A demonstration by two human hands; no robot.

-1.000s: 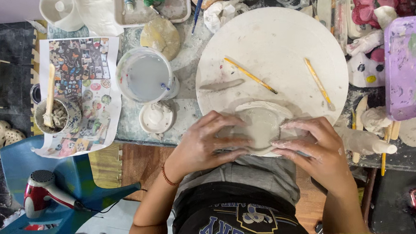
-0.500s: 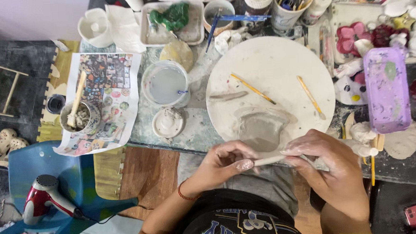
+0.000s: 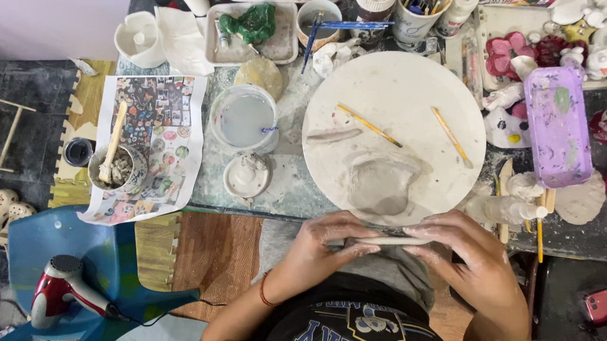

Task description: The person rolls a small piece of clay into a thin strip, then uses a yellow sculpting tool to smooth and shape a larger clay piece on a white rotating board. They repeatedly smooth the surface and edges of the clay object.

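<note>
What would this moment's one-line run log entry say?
left hand: holds clay slab | right hand: holds same slab, edge-on | slab: off round board, above lap

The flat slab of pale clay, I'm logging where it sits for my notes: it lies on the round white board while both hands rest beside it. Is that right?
Not quite. In the head view, the flat slab of pale clay is held off the round white board, edge-on between the left hand and right hand, near the board's front edge. Only a damp grey patch marks the board.
</note>
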